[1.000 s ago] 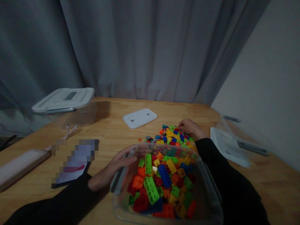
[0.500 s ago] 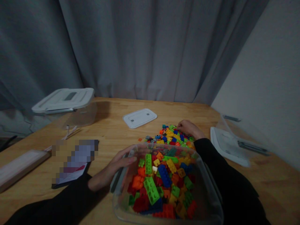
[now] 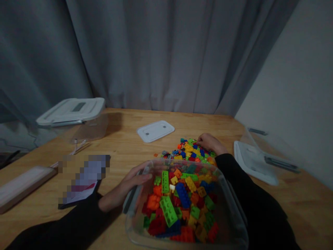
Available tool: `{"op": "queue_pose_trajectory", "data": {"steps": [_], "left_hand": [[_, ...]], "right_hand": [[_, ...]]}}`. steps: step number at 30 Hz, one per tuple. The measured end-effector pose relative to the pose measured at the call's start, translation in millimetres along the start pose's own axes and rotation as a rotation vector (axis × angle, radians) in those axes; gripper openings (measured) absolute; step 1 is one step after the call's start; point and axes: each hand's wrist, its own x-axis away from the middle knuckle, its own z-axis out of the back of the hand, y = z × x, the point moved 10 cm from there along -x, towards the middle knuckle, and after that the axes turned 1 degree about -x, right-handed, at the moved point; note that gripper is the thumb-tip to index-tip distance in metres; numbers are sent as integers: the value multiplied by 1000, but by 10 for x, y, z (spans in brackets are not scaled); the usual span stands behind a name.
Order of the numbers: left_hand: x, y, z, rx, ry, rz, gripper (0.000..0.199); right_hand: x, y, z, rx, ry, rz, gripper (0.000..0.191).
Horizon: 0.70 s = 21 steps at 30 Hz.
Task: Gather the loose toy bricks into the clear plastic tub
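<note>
My left hand (image 3: 127, 184) grips the left rim of a clear plastic storage box (image 3: 226, 215), its thumb over the edge beside a grey clasp. Inside the box lie loose building bricks (image 3: 183, 195) in green, blue, red, orange and yellow. Just beyond the box, a pile of smaller building bricks (image 3: 191, 150) is heaped on the table. At the pile's far right edge rests my right hand (image 3: 210, 143), fingers curled down and closed among the bricks. Whatever its fingertips hold is hidden.
On the wooden table (image 3: 122, 149), a white lid (image 3: 155, 131) lies behind the pile. A lidded box (image 3: 88, 125) stands back left, near a phone-like device (image 3: 91, 177) and a white power strip (image 3: 23, 184). Another clear box (image 3: 273, 147) and white lid (image 3: 253, 170) are at right.
</note>
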Motion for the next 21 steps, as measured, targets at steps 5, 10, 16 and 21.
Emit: {"op": "queue_pose_trajectory", "data": {"steps": [5,10,16,21], "left_hand": [[9,21,-33,2,-12,-4,39],[16,3,-3,-13,-31,-19,44],[26,37,-2,-37,1,-15,38],[16,63,-41,-35,-9,-15,38]], "right_hand": [[-8,8,-14,25,-5,-7,27],[-1,-3,-31,48,-15,-20,26],[10,-26,-25,74,-14,-26,26],[6,-29,-38,89,-28,-14,24]]}}
